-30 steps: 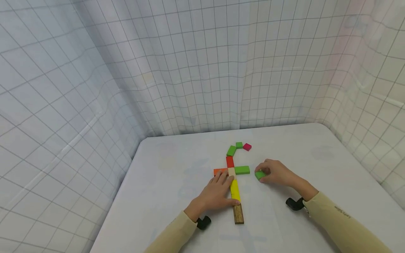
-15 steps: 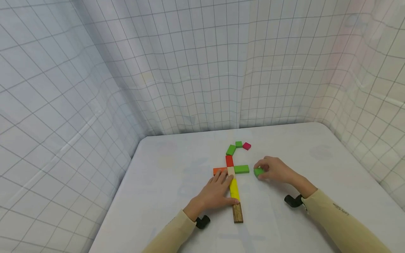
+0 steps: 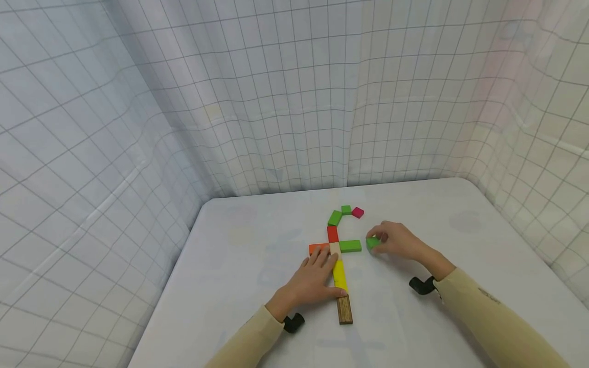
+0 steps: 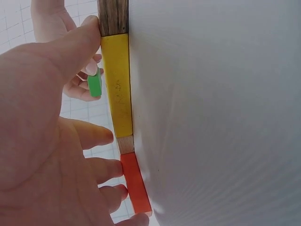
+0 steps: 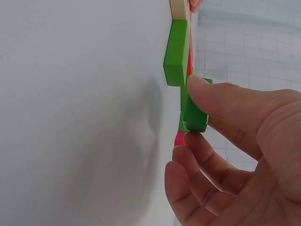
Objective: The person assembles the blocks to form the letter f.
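My left hand (image 3: 313, 281) rests with its fingers spread along a row of flat wooden blocks. Its thumb lies where the yellow block (image 3: 340, 276) meets the brown block (image 3: 344, 309); its fingertips touch the orange block (image 4: 136, 183) and lie near the cream block (image 3: 335, 249). Between thumb and fingers, my right hand (image 3: 397, 240) pinches a small green block (image 5: 196, 113), held just above the table. That block is a little right of the long green block (image 3: 350, 246), apart from it. Part of the orange block is hidden by my left fingers in the head view.
Beyond the cream block, a red block (image 3: 333, 234), a tilted green block (image 3: 335, 218), a small green block (image 3: 346, 210) and a pink block (image 3: 357, 212) curve to the right. White table (image 3: 239, 255) surrounds them; a gridded curtain (image 3: 276, 102) hangs behind.
My right hand has moved slightly away from me and to the left, carrying the small green block. The left hand has kept its place on the row.
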Demonstrator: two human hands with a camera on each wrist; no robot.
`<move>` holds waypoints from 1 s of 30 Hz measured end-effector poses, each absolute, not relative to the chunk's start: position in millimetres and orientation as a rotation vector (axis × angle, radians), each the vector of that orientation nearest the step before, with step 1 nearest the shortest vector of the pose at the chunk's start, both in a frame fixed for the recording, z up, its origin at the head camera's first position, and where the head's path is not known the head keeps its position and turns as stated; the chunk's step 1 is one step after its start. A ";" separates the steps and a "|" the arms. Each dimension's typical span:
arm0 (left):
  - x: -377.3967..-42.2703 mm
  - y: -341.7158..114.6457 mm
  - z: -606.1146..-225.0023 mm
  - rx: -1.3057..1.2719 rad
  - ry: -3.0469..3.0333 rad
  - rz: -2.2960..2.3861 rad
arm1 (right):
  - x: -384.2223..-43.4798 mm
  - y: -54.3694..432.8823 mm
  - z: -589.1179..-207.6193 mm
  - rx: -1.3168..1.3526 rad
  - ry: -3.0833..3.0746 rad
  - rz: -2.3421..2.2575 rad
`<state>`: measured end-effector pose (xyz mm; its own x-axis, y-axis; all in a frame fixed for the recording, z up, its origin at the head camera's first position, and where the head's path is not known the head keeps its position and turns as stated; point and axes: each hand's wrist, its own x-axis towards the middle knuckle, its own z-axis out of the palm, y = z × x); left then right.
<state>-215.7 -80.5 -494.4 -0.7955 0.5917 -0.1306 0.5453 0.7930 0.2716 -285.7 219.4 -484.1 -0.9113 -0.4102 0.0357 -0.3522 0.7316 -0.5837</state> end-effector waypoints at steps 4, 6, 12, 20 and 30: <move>-215.3 -80.4 -493.3 0.891 2.777 0.333 | -290.8 217.8 -483.5 -0.595 2.837 -0.930; -215.3 -79.9 -493.2 0.887 2.778 0.331 | -293.2 217.2 -483.0 -0.591 2.842 -0.939; -215.0 -78.4 -492.6 0.870 2.779 0.329 | -300.9 216.1 -483.5 -0.555 2.862 -0.951; -214.4 -78.8 -492.6 0.885 2.789 0.341 | -310.7 214.6 -484.9 -0.474 2.884 -0.918; -216.4 -80.2 -495.2 0.880 2.775 0.348 | -323.6 213.9 -484.3 -0.449 2.926 -0.942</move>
